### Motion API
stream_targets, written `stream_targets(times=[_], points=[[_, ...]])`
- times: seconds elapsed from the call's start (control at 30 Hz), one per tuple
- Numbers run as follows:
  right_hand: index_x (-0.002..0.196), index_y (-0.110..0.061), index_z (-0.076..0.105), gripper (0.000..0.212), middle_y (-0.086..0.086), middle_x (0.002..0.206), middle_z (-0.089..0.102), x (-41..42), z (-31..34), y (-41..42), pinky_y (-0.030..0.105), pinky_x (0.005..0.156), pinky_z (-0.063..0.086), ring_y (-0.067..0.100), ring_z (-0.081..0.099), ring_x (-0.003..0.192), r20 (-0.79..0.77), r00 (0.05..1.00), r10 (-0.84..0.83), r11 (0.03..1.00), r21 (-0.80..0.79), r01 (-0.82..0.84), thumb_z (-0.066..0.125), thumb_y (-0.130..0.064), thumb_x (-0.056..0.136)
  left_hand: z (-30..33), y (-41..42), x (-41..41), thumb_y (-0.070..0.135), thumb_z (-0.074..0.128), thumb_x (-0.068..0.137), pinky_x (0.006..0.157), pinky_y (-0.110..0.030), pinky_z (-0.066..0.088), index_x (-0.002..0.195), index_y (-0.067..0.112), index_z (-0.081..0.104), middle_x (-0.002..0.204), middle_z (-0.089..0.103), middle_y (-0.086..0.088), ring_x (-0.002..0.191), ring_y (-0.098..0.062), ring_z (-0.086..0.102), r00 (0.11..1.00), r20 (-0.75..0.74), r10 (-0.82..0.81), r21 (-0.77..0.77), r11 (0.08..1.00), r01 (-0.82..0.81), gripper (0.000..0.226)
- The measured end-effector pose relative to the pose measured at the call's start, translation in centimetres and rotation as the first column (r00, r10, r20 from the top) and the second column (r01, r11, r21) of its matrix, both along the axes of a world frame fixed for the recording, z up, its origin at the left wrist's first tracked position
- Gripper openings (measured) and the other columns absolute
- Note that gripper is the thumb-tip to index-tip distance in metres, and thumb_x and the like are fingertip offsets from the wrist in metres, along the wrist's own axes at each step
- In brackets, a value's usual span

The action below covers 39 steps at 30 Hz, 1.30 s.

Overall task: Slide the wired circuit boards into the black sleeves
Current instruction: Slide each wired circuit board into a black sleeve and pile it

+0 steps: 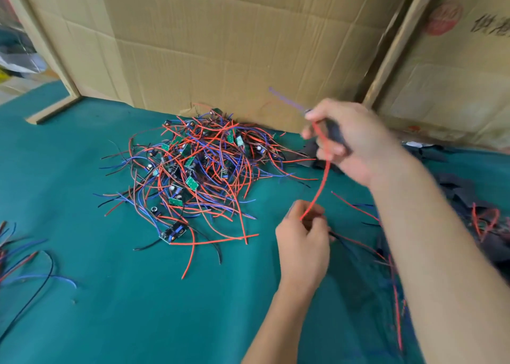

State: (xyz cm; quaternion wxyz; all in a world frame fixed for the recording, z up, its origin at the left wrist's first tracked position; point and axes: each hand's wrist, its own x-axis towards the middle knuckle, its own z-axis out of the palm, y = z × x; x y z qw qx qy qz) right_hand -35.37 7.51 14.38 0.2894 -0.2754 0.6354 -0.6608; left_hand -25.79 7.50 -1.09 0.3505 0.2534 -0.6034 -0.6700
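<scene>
Green tabletop (138, 308) runs back to creased cardboard walls (220, 46); a tangled heap of wired circuit boards (190, 170) lies near that rear edge. Right hand (356, 140) grips a black sleeve (335, 134) – a red wire (321, 181) trails down to the left hand (303, 242), which pinches it. Loose black sleeves (463, 192) crowd the right edge – bare cloth lies toward the near edge

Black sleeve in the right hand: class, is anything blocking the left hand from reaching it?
Nothing visible stands between them. The right hand grips the black sleeve; a red wire runs from it down to the left hand, which pinches its lower end. The pile of wired boards lies off to the left.
</scene>
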Motion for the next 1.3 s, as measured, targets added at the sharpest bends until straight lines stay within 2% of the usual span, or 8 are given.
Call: stream_targets(times=[0.1, 0.27, 0.4, 0.67, 0.9, 1.03, 1.17, 1.3], points=[[0.059, -0.017, 0.058, 0.024, 0.011, 0.060, 0.062, -0.6, 0.3, 5.4, 0.022, 0.041, 0.021, 0.011, 0.026, 0.031, -0.006, 1.000, -0.009, 0.999, -0.045, 0.009, 0.061, -0.014, 0.083, 0.3, 0.1, 0.0, -0.002, 0.048, 0.096, 0.057, -0.032, 0.055, 0.089, 0.012, 0.064, 0.071, 0.068, -0.002, 0.060, -0.018, 0.066, 0.999, -0.043, -0.016, 0.116, 0.993, 0.021, 0.022], [0.068, -0.018, 0.066, 0.016, 0.009, 0.065, 0.070, 1.7, -5.0, 9.1, 0.023, 0.044, 0.030, 0.010, 0.042, 0.044, -0.310, 0.949, 0.062, 0.908, 0.412, 0.075, 0.081, -0.018, 0.072, 1.3, -0.1, 0.4, 0.028, 0.045, 0.108, 0.062, -0.031, 0.055, 0.096, 0.010, 0.068, 0.075, 0.073, -0.009, 0.065, -0.022, 0.069, 0.982, -0.152, -0.114, 0.253, 0.956, 0.150, 0.032], [0.095, -0.017, 0.075, 0.013, 0.000, 0.078, 0.064, 2.1, -7.1, 9.2, 0.020, 0.057, 0.041, 0.010, 0.051, 0.069, -0.218, 0.915, 0.339, 0.813, 0.558, -0.168, 0.078, -0.013, 0.083, 0.8, -0.1, 0.6, 0.027, 0.051, 0.102, 0.072, -0.037, 0.050, 0.081, 0.015, 0.072, 0.075, 0.073, 0.001, 0.070, -0.015, 0.063, 0.998, -0.029, -0.065, 0.052, 0.996, 0.066, 0.033], [0.117, -0.015, 0.073, 0.029, 0.012, 0.095, 0.060, -0.7, -7.4, 11.1, 0.028, 0.057, 0.038, 0.014, 0.048, 0.066, 0.039, 0.993, -0.113, 0.978, 0.180, 0.105, 0.069, -0.003, 0.091, 0.8, 0.5, 0.5, 0.040, 0.044, 0.099, 0.047, -0.025, 0.044, 0.092, 0.014, 0.058, 0.062, 0.066, -0.005, 0.049, -0.019, 0.057, 0.987, 0.008, -0.160, 0.011, 0.987, 0.159, 0.030], [0.106, -0.013, 0.071, 0.012, 0.014, 0.101, 0.074, -1.0, -8.0, 10.5, 0.034, 0.070, 0.057, 0.021, 0.069, 0.075, 0.103, 0.942, -0.320, 0.947, 0.075, 0.313, 0.062, -0.009, 0.099, 0.9, 0.5, 0.7, 0.026, 0.036, 0.110, 0.044, -0.022, 0.037, 0.100, 0.024, 0.062, 0.059, 0.061, -0.003, 0.044, -0.019, 0.050, 0.984, 0.002, -0.175, -0.060, 0.983, 0.175, 0.029], [0.094, -0.022, 0.067, 0.003, 0.015, 0.113, 0.074, -1.8, -8.5, 10.8, 0.032, 0.059, 0.042, 0.019, 0.063, 0.087, -0.023, 0.876, -0.482, 0.869, 0.121, 0.481, 0.067, -0.023, 0.096, 1.3, 0.4, 0.7, 0.009, 0.037, 0.108, 0.054, -0.023, 0.046, 0.103, 0.015, 0.064, 0.067, 0.066, -0.006, 0.057, -0.018, 0.056, 0.980, -0.064, -0.190, 0.016, 0.981, 0.192, 0.027], [0.103, -0.010, 0.056, 0.018, 0.022, 0.102, 0.074, -1.8, -9.0, 10.5, 0.029, 0.058, 0.051, 0.019, 0.066, 0.064, 0.169, 0.825, -0.540, 0.837, 0.008, 0.546, 0.067, -0.024, 0.099, 1.5, 0.3, 0.9, 0.000, 0.039, 0.103, 0.058, -0.019, 0.046, 0.102, 0.013, 0.064, 0.069, 0.068, -0.006, 0.060, -0.015, 0.057, 0.977, -0.099, -0.190, 0.057, 0.979, 0.196, 0.029], [0.093, -0.007, 0.054, 0.020, 0.025, 0.097, 0.066, -1.4, -9.0, 9.7, 0.030, 0.067, 0.061, 0.028, 0.072, 0.073, 0.403, 0.761, -0.509, 0.791, -0.129, 0.598, 0.069, -0.020, 0.098, 1.6, 0.2, 0.9, -0.002, 0.039, 0.102, 0.058, -0.018, 0.046, 0.100, 0.011, 0.066, 0.069, 0.068, -0.005, 0.061, -0.014, 0.058, 0.976, -0.122, -0.182, 0.097, 0.976, 0.195, 0.030]])
